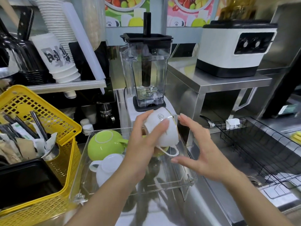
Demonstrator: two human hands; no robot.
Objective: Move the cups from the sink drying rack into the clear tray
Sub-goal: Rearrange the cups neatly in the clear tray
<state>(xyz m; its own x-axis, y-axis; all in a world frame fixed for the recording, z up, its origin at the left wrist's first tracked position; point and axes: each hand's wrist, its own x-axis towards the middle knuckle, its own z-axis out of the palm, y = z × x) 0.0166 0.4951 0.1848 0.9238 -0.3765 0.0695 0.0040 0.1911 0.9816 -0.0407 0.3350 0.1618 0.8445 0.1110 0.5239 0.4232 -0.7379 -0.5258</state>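
My left hand (143, 144) grips a white cup (164, 126) with a thin gold rim, tilted on its side above the far right part of the clear tray (189, 175). Its handle hangs downward. My right hand (200, 150) hovers just right of the cup, fingers spread, holding nothing. Inside the tray a green cup (104, 144) lies upside down at the back left, and a white cup (107, 168) lies upside down in front of it. Another green piece shows partly under the held cup. The black wire drying rack (260, 150) over the sink at the right holds no cups that I can see.
A yellow basket (53, 160) with straws and utensils stands left of the tray. A blender (146, 70) stands right behind the tray. A white machine (232, 46) sits on a steel shelf at the back right. Stacked paper cups (57, 59) lean at the upper left.
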